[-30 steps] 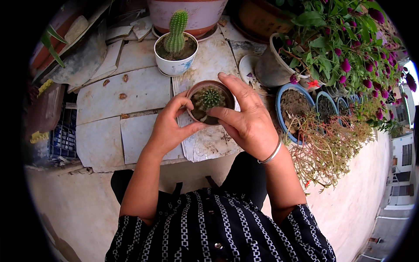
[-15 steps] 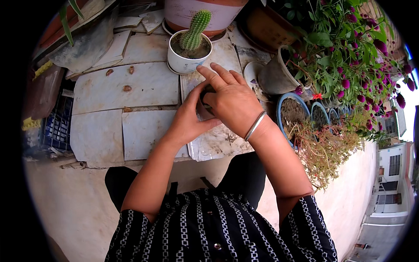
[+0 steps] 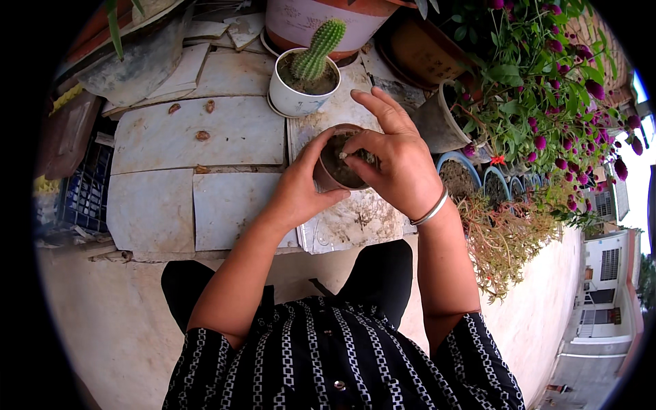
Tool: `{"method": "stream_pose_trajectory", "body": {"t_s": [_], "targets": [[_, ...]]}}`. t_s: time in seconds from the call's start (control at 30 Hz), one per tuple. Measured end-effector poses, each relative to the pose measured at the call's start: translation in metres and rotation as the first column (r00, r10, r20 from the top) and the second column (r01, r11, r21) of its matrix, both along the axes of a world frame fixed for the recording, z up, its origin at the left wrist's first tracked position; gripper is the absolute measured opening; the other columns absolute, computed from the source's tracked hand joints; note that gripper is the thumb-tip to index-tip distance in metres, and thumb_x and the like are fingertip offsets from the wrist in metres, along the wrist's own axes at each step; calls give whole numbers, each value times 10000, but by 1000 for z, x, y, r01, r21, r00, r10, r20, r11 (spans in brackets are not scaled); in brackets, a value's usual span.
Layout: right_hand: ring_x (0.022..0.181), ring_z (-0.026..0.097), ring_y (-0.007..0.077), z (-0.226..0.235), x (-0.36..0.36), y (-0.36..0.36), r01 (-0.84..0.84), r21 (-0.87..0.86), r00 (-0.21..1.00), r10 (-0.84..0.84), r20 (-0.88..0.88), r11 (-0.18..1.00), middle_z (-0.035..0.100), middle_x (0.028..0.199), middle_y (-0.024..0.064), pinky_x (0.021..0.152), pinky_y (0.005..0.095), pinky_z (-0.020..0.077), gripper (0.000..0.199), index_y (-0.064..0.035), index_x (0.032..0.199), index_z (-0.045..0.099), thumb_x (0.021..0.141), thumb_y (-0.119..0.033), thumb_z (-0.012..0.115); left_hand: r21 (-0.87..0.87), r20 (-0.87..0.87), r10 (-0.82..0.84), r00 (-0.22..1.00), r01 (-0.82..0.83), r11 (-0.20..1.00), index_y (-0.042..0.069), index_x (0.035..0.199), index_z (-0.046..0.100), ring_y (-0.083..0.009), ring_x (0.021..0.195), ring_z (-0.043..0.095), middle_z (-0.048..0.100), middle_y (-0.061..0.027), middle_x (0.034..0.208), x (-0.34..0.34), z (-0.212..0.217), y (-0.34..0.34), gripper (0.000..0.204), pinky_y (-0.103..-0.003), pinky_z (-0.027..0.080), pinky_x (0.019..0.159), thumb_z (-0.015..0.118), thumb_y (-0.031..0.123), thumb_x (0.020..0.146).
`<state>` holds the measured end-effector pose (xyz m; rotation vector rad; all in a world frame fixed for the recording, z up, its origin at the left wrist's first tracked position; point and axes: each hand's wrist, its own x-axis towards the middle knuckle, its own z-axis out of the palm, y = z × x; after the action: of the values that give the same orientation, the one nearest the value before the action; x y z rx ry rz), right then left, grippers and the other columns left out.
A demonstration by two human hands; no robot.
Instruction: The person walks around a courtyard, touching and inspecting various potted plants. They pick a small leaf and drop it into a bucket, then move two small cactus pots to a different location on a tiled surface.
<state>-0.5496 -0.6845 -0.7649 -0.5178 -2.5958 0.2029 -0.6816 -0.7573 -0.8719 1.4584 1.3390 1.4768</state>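
Observation:
My left hand (image 3: 298, 190) curls round the near left side of a small brown flower pot (image 3: 327, 180), which has dark soil in it. Over the pot's mouth is my right hand (image 3: 403, 162), thumb and forefinger pinched together and the other fingers raised. A small pale bit (image 3: 343, 156) shows at those fingertips; whether it is held or lies on the soil I cannot tell. Something greyish sits in the soil, partly covered by the right hand. Just beyond the pot, a green ribbed cactus (image 3: 318, 52) leans in a white pot (image 3: 292, 101).
Pale tiles (image 3: 236, 137) cover the work surface, with several brown dry bits at left. A large pink-banded pot (image 3: 307, 26) stands behind the cactus. A tilted grey pot (image 3: 437, 119) and purple-flowered plants (image 3: 540, 102) crowd the right. A blue crate (image 3: 85, 195) is at far left.
My right hand has moved right and lifted off the pot, its thumb and forefinger now pinched over the soil. The pot's mouth has come into view; my left hand still holds it.

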Motion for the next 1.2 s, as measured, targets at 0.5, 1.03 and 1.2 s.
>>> {"method": "stream_pose_trajectory", "body": {"t_s": [0.5, 1.03, 1.2], "targets": [[816, 603, 286, -48, 89, 3, 420, -103, 889, -431, -154, 902, 619, 925, 102, 681, 354, 486, 121, -56, 826, 606, 710, -30, 625, -43, 28, 23, 999, -22, 999, 72, 1362, 287, -242, 1205, 433, 436, -145, 1305, 7, 2, 3, 904, -341, 355, 1003, 793, 94, 613], [1168, 445, 358, -48, 41, 1, 414, -60, 910, -413, 32, 908, 504, 1236, 185, 955, 411, 375, 146, -77, 743, 680, 650, -185, 710, -12, 80, 15, 997, -14, 1000, 47, 1348, 296, -226, 1169, 459, 457, -148, 1272, 10, 2, 4, 869, -330, 370, 984, 772, 60, 621], [1136, 470, 345, -51, 30, 8, 407, -136, 909, -385, 163, 903, 494, 1242, 201, 946, 378, 390, 203, -30, 743, 671, 648, -208, 684, 2, 85, 18, 996, -18, 1000, 48, 1349, 296, -227, 1170, 457, 461, -151, 1269, 8, -1, 3, 871, -331, 371, 985, 770, 48, 619]]}}
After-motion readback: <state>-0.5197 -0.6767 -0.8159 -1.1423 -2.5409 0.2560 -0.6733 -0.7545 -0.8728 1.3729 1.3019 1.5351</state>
